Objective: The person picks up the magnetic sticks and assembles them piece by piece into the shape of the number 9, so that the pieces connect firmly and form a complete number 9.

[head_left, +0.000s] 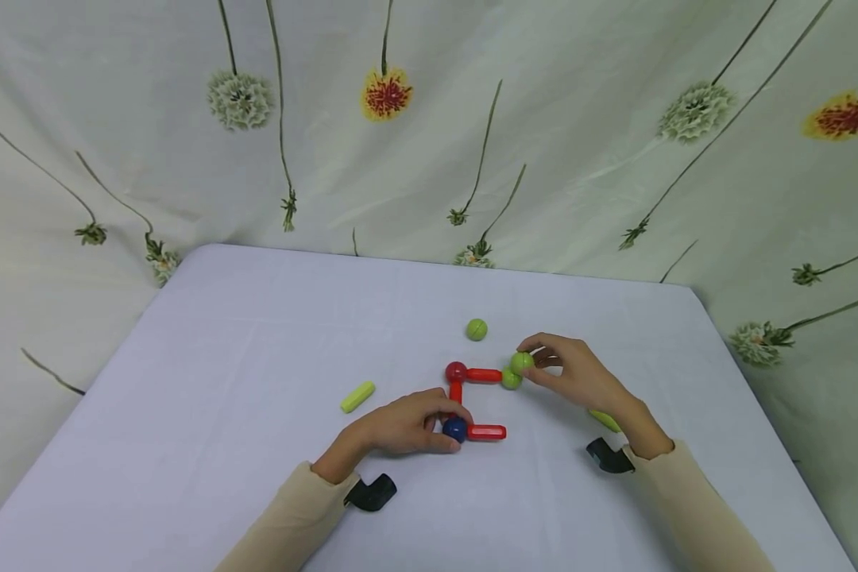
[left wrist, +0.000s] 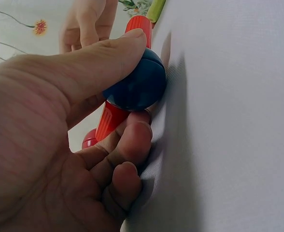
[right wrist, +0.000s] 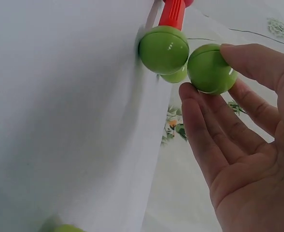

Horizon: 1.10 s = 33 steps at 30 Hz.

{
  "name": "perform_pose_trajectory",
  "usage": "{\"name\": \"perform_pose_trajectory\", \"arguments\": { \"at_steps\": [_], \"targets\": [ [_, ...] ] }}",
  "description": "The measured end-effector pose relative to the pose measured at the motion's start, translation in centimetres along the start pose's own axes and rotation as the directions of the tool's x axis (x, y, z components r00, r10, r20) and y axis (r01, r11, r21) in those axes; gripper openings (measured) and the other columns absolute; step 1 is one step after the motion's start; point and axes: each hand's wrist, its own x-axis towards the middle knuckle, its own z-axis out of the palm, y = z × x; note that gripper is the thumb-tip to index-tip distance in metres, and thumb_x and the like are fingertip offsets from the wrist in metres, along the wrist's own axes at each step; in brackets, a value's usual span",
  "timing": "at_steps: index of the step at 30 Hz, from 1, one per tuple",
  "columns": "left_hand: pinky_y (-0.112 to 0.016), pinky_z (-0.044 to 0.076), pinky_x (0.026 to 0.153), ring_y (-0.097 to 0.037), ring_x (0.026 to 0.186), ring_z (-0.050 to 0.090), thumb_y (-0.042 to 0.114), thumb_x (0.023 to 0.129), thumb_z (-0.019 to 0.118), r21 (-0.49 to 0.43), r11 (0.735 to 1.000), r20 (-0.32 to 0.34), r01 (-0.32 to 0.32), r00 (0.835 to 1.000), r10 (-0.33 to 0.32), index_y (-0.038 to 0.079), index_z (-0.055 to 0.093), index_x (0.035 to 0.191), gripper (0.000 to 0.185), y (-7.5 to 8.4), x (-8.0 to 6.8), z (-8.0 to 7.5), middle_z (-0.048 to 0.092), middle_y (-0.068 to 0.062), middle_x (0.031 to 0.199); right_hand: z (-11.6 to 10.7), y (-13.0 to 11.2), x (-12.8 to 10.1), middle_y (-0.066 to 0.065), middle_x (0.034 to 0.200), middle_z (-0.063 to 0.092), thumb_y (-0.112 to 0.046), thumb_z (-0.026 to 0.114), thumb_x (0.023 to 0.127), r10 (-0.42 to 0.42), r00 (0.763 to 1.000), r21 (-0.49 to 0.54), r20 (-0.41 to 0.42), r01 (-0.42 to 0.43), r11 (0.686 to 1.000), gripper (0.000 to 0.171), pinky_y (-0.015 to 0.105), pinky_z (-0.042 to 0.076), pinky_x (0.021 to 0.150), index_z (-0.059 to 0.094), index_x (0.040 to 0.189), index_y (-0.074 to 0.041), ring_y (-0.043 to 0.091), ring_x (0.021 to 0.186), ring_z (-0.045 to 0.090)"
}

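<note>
We see left hand (head_left: 407,425) grip clenched on glossy blue plastic ball (head_left: 454,430) | right hand (head_left: 579,372) grip pinching green plastic ball (head_left: 521,362) | red plastic rod (head_left: 484,375) lies 3-to-9 o'clock | white-clothed counter (head_left: 257,334), floral curtain (head_left: 429,119) at 12

Head view high, looking down over table (head_left: 257,334); wrist views close, low along cloth; all share red rods (head_left: 483,375).

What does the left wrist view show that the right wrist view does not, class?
Only the left wrist view shows the left hand gripping the blue ball. Only the right wrist view shows the right hand pinching a green ball beside another green ball. Both show a red rod and the white tablecloth.
</note>
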Motion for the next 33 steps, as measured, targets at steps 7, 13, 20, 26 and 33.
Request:
{"name": "perform_pose_trajectory", "arguments": {
  "at_steps": [7,13,20,26,33],
  "targets": [
    [-0.019,0.041,0.061,-0.009,0.075,0.050,0.035,0.082,0.071,0.008,1.000,-0.006,-0.002,1.000,0.002,0.036,0.062,0.113,0.032,-0.2,0.1,0.0,0.051,0.007,0.091,0.2,-0.7,-2.1,-0.008,0.109,0.063,-0.020,0.070,0.084,-0.031,0.999,0.007,0.010,0.031,0.999,0.029,0.033,0.053,0.087,0.060,0.111,-0.021,0.012,0.095,0.064],
    [-0.019,0.041,0.060,-0.009,0.074,0.050,0.035,0.082,0.071,0.011,1.000,-0.011,-0.007,1.000,0.007,0.036,0.062,0.113,0.032,-0.2,0.1,0.1,0.051,0.006,0.091,0.9,-0.7,-3.9,-0.011,0.108,0.062,-0.017,0.073,0.082,-0.068,0.995,0.036,0.066,0.066,0.997,0.034,0.028,0.053,0.086,0.060,0.113,-0.021,0.009,0.093,0.063],
    [-0.020,0.040,0.060,-0.010,0.074,0.049,0.034,0.083,0.070,0.014,1.000,-0.019,-0.014,1.000,0.014,0.035,0.062,0.113,0.032,-0.1,0.0,0.2,0.052,0.005,0.091,1.5,-0.7,-5.0,-0.010,0.109,0.063,-0.017,0.073,0.081,-0.105,0.980,0.078,0.170,0.092,0.993,0.034,0.028,0.052,0.086,0.061,0.114,-0.015,0.006,0.095,0.063],
    [-0.020,0.040,0.060,-0.010,0.074,0.049,0.034,0.082,0.070,0.010,1.000,-0.023,-0.013,1.000,0.013,0.034,0.062,0.114,0.033,0.0,0.0,0.1,0.052,0.005,0.091,2.2,-0.4,-5.1,-0.012,0.106,0.064,-0.025,0.072,0.082,-0.147,0.968,0.025,0.201,0.145,0.989,0.034,0.027,0.052,0.083,0.062,0.113,-0.017,0.005,0.093,0.061],
    [-0.019,0.041,0.060,-0.009,0.076,0.049,0.036,0.082,0.070,0.018,1.000,-0.017,-0.016,1.000,0.016,0.034,0.062,0.115,0.034,0.0,0.2,0.2,0.052,0.006,0.092,2.4,-0.5,-5.2,-0.016,0.103,0.063,-0.024,0.074,0.080,-0.117,0.970,0.013,0.212,0.117,0.993,0.034,0.025,0.052,0.081,0.063,0.111,-0.020,0.003,0.089,0.060]
  ]
}}
